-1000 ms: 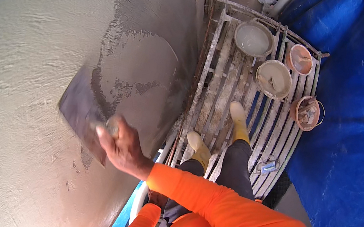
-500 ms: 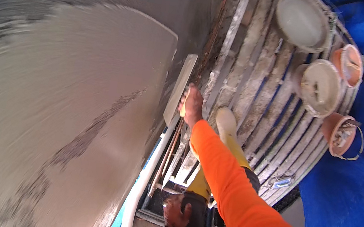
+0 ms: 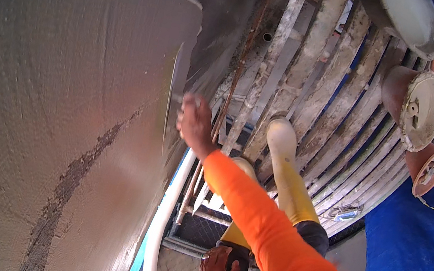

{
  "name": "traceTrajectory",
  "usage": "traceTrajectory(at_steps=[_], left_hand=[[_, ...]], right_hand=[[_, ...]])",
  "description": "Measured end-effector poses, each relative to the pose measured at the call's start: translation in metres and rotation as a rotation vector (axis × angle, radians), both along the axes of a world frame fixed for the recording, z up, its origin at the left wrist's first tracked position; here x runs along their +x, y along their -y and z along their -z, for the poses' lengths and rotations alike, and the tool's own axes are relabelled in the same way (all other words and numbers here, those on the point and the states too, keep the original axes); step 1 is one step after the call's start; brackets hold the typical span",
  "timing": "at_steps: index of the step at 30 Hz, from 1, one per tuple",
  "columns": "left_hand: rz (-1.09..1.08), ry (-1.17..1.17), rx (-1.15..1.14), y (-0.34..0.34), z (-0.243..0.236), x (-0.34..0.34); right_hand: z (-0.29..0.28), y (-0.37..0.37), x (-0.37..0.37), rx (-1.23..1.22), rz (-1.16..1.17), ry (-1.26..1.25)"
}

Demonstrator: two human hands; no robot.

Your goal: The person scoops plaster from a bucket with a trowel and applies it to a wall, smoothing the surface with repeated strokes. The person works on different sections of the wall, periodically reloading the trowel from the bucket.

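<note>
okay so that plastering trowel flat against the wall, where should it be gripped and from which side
Grip the trowel by the handle on its back face, coming from the side away from the wall. The blade lies edge-on and flat against the plaster, so only the back is free. The right hand is there now, fingers around the handle.

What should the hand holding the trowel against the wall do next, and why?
Probably draw the trowel on down the wall. The right hand presses its blade flat at the plaster's edge, and a dark rough streak lower down looks unsmoothed.
</note>
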State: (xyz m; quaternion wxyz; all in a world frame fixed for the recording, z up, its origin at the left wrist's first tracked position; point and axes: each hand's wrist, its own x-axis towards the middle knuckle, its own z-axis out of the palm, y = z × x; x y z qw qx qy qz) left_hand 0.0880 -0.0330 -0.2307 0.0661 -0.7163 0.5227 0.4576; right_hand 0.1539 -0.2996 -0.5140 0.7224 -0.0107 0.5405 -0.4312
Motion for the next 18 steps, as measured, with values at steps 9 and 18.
traceTrajectory(at_steps=[9, 18], left_hand=[[0.011, -0.012, 0.074, 0.011, 0.006, 0.006], [0.045, -0.031, 0.016, 0.008, 0.004, 0.019]], right_hand=[[0.059, 0.028, -0.030, 0.306, 0.131, 0.068], [0.068, 0.120, -0.031, 0.111, 0.063, -0.044]])
